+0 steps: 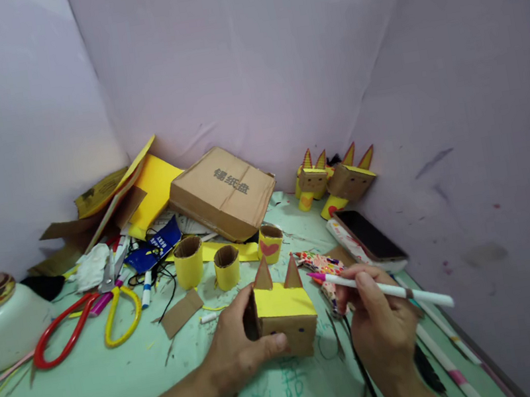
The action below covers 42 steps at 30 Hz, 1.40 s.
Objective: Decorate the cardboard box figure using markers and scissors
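My left hand (237, 337) grips a small cardboard box head (287, 315) from its left side, the thumb lying across the front. The box has a yellow top, two pointed brown ears and dark dot eyes. In my right hand (382, 321) is a white felt-tip marker (390, 287), pinched near its middle, its pink tip pointing left just beside the right ear. Behind the box stand short yellow-wrapped cardboard tubes (227, 268), and one tube (270, 245) bears a red heart.
Red-handled scissors (64, 331) and yellow-handled scissors (123, 318) lie left. A flat carton (226, 191) and yellow sheets (157, 188) are behind. Finished-looking cardboard figures (350, 181) stand at the back right, near a phone (370, 235). Several markers (449, 364) lie along the right edge.
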Each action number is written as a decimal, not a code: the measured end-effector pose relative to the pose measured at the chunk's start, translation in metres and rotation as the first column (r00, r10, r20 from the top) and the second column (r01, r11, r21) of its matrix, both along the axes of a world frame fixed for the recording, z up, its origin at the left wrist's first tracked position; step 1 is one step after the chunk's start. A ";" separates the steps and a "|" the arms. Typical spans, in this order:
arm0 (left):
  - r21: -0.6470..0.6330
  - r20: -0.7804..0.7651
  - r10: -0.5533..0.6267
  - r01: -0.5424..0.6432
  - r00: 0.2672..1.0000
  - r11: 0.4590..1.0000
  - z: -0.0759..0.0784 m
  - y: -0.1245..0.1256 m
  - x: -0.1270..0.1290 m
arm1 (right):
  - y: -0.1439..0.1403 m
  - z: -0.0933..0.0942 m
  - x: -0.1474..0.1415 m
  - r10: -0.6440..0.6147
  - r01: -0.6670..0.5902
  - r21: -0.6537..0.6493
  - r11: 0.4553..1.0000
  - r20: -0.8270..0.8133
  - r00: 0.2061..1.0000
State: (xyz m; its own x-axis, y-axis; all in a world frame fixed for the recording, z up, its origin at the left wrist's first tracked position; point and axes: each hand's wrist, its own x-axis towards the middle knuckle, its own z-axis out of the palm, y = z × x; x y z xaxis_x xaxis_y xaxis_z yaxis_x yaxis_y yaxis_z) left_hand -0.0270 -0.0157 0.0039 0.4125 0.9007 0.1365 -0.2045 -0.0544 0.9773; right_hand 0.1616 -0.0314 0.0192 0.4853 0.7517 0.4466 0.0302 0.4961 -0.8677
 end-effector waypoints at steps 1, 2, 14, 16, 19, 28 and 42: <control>0.002 0.006 -0.003 0.003 1.000 1.000 0.000 0.000 0.000 | 0.000 0.000 0.001 -0.022 0.022 0.000 1.000 0.027 0.999; 0.006 0.009 -0.002 0.002 1.000 1.000 -0.001 0.000 0.000 | 0.000 -0.001 0.003 -0.047 0.047 0.000 0.999 0.063 0.997; 0.023 0.003 -0.078 0.078 0.997 0.997 0.002 -0.002 -0.004 | 0.003 -0.005 -0.011 -0.076 0.046 0.087 0.995 0.391 0.917; 0.027 -0.008 -0.077 0.078 0.997 0.997 0.003 -0.002 -0.003 | 0.003 -0.005 -0.013 -0.064 0.034 0.078 0.996 0.422 0.904; 0.056 -0.052 -0.062 0.065 0.997 0.996 0.003 -0.003 -0.003 | 0.003 -0.005 -0.012 -0.044 0.004 0.086 0.996 0.478 0.877; 0.138 -0.173 -0.035 0.059 0.984 0.989 0.005 -0.004 -0.005 | 0.002 -0.002 -0.011 -0.046 -0.012 0.100 0.995 0.556 0.830; 0.126 -0.177 -0.023 0.046 0.984 0.991 0.005 -0.002 -0.003 | 0.004 -0.002 -0.012 -0.026 -0.031 0.092 0.995 0.568 0.823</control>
